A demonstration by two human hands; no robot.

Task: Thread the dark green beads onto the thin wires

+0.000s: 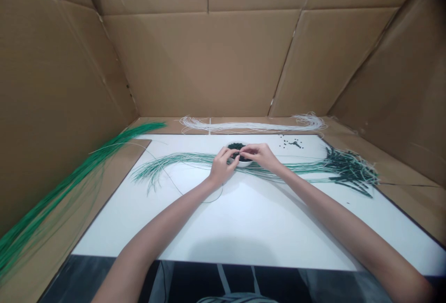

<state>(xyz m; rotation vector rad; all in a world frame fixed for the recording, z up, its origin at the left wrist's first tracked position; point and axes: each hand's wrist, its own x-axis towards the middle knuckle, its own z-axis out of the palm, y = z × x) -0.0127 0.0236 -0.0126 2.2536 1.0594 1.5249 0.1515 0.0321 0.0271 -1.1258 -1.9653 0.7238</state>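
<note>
Over a small white bowl (245,164) of dark green, bead-like pieces (236,146), my two hands meet at the fingertips. My left hand (220,167) is closed in a pinch; a thin strand (173,182) loops across the board and up to it. My right hand (260,155) is also pinched, its fingertips touching those of the left. What lies between the right fingertips is too small to make out. A bundle of thin green strands (181,156) runs beneath the hands and bowl, its right end bearing dark green pieces and pale tips (351,166).
Loose dark pieces (294,143) lie scattered on the white board (244,228), right of the bowl. A white strand bundle (240,126) stretches along the back. On the left, a thick bright green bundle (69,177) rests on cardboard. Cardboard walls (202,61) enclose the back and sides.
</note>
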